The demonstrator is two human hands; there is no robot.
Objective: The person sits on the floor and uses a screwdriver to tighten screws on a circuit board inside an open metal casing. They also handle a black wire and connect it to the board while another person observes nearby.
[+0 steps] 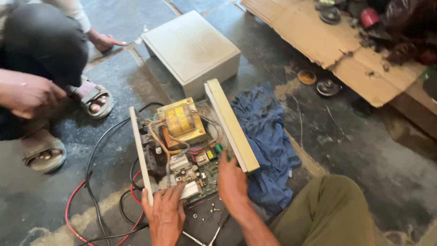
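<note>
An opened electrical unit (182, 150) lies on the dark floor, its cream side panels (230, 123) spread apart. Inside sit a yellow-taped transformer (182, 120), tangled wires and a green circuit board (207, 173). My left hand (166, 214) rests on the unit's near edge, fingers touching a white part by the board. My right hand (232, 184) presses on the board's right side beside the cream panel. Neither hand holds a tool. Small screws (213, 209) and a screwdriver (218, 228) lie just below my hands.
The unit's cream metal cover (191, 50) stands behind it. A blue cloth (266, 136) lies to the right. Red and black cables (91, 191) trail left. Another person squats at left, sandalled foot (93, 98) near the unit. Torn cardboard (332, 45) with clutter lies at back right.
</note>
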